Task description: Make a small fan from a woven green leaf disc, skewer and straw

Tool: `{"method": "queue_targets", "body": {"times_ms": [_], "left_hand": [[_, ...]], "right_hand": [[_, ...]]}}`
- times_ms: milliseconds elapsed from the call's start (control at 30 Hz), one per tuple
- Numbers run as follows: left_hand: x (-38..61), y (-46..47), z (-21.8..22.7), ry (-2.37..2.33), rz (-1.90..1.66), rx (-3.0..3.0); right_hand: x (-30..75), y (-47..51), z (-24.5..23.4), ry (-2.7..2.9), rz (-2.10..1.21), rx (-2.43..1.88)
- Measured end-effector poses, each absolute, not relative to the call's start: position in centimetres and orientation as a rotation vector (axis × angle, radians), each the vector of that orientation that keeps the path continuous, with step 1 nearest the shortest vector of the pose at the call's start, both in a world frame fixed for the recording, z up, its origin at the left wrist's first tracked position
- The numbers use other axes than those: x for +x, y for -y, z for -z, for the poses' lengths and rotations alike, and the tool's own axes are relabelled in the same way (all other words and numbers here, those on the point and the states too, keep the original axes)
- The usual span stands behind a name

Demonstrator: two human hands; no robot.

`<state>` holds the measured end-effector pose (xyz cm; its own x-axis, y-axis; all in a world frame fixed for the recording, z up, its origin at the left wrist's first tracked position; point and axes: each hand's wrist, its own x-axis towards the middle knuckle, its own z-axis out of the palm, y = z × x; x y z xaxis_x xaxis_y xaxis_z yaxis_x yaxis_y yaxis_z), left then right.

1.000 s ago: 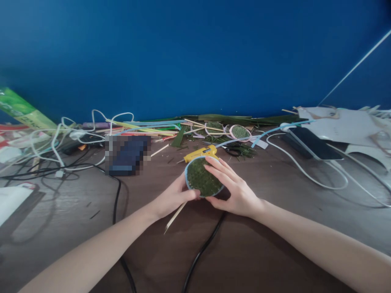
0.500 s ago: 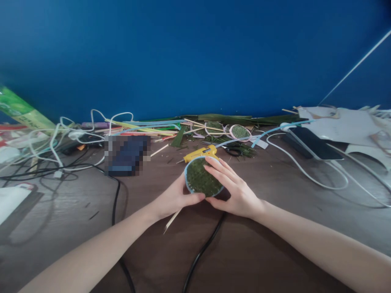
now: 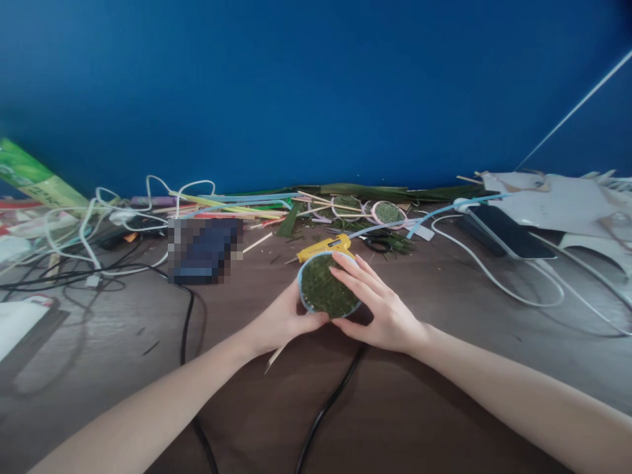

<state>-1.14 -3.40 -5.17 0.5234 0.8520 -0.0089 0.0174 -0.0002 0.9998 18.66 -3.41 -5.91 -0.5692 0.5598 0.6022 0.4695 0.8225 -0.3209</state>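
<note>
Between my hands is a round, dark green woven-looking disc [image 3: 326,289] with a light blue rim, its face tilted toward me. My left hand [image 3: 284,319] grips its left edge, thumb along the bottom rim; the other fingers are hidden behind it. My right hand [image 3: 378,303] holds the right side, fingers laid over the green face and thumb at the lower rim. A thin pale stick [image 3: 274,359] pokes out below my left hand; its upper end is hidden. Just behind the disc lies a yellow glue gun [image 3: 323,247].
At the back lie similar green discs with pink rims [image 3: 388,212], coloured strips [image 3: 247,209] and leaf scraps [image 3: 397,245]. White cables [image 3: 91,227] tangle at left, near a blurred dark object [image 3: 207,253]. A phone [image 3: 513,232] and white paper [image 3: 563,197] lie right. A black cord [image 3: 328,408] runs toward me.
Almost nothing differs. My left thumb has shifted slightly left along the lower rim, and the pale stick's visible end has moved up a little.
</note>
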Motion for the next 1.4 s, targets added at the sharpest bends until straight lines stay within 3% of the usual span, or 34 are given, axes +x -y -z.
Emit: {"method": "queue_targets", "body": {"times_ms": [1400], "left_hand": [[-1.22,3.55,4.51,-0.838,-0.714,1.258]], "right_hand": [[18.68,3.24,6.04,2.251,-0.113,-0.737]]}}
